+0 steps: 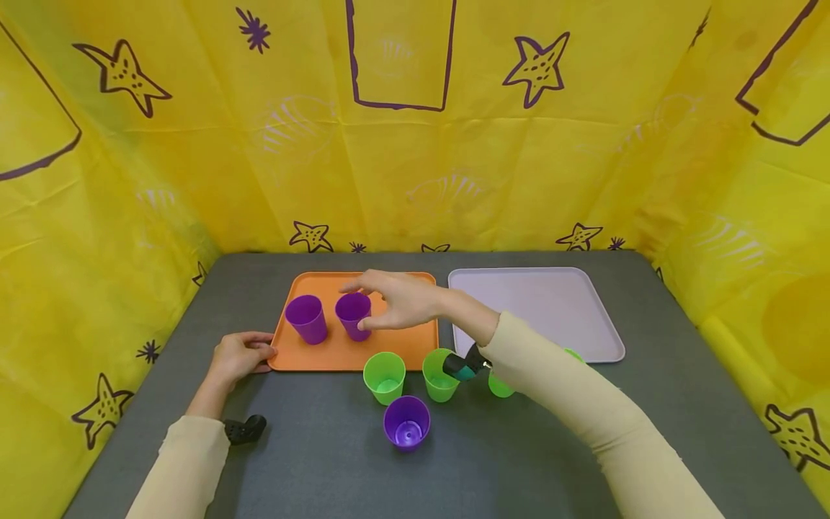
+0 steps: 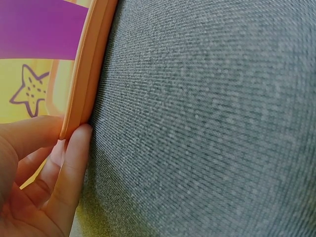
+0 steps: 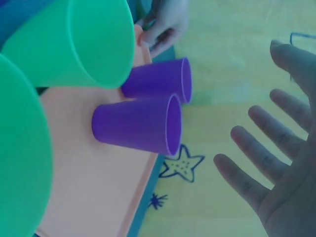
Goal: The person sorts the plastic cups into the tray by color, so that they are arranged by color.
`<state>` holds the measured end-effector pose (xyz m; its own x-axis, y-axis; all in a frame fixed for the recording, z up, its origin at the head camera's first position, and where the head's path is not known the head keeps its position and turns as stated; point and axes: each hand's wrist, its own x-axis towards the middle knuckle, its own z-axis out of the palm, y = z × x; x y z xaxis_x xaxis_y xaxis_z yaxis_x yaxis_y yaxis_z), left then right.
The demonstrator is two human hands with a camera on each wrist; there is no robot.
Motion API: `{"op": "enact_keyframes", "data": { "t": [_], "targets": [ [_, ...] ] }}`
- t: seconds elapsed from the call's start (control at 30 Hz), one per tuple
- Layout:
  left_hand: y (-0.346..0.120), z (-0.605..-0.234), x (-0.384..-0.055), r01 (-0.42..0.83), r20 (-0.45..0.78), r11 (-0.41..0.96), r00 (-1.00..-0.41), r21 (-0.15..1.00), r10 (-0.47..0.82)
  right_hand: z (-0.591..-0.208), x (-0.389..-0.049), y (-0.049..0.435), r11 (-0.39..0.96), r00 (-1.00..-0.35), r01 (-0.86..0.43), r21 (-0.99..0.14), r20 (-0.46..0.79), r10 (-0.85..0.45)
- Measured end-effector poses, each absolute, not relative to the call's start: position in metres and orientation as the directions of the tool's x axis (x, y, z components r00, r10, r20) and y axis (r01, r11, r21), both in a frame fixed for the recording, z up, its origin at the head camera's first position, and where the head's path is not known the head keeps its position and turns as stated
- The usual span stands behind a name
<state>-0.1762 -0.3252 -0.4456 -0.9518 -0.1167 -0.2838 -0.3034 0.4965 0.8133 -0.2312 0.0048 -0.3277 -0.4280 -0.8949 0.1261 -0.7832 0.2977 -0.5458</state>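
Observation:
At its front left corner, the orange tray point(image 1: 402, 346) is pinched between the thumb and fingers of my left hand point(image 1: 240, 357); the left wrist view shows this grip on the rim point(image 2: 89, 69) up close. Two purple cups stand upright on the tray, one at the left point(image 1: 310, 326) and one nearer the middle point(image 1: 354, 326). Over the middle cup hovers my right hand point(image 1: 407, 299), fingers spread around its rim. In the right wrist view that hand point(image 3: 284, 187) appears apart from the middle purple cup point(image 3: 131, 123), holding nothing.
In front of the tray stand two green cups point(image 1: 385, 386) point(image 1: 439, 382) and a third purple cup point(image 1: 406, 425). More green point(image 1: 501, 386) shows partly behind my right forearm. A pale lilac tray point(image 1: 545, 306) lies at the right. Yellow patterned cloth point(image 1: 402, 166) surrounds the grey table.

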Motion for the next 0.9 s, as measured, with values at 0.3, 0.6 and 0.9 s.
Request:
{"op": "enact_keyframes", "data": {
  "t": [0.3, 0.6, 0.9],
  "targets": [
    [-0.326, -0.445, -0.177, -0.3, -0.282, 0.499, -0.953, 0.813, -0.113, -0.325, -0.199, 0.027, 0.112, -0.252, -0.856, -0.505, 0.219, -0.943],
    [-0.327, -0.447, -0.178, -0.308, -0.288, 0.498, -0.95, 0.811, -0.12, -0.336, -0.174, 0.051, 0.127, -0.252, -0.832, -0.54, 0.165, -0.954],
    [-0.326, -0.447, -0.177, -0.311, -0.29, 0.504, -0.949, 0.806, -0.122, -0.353, -0.153, 0.07, 0.134, -0.253, -0.816, -0.562, 0.138, -0.958]
  ]
}}
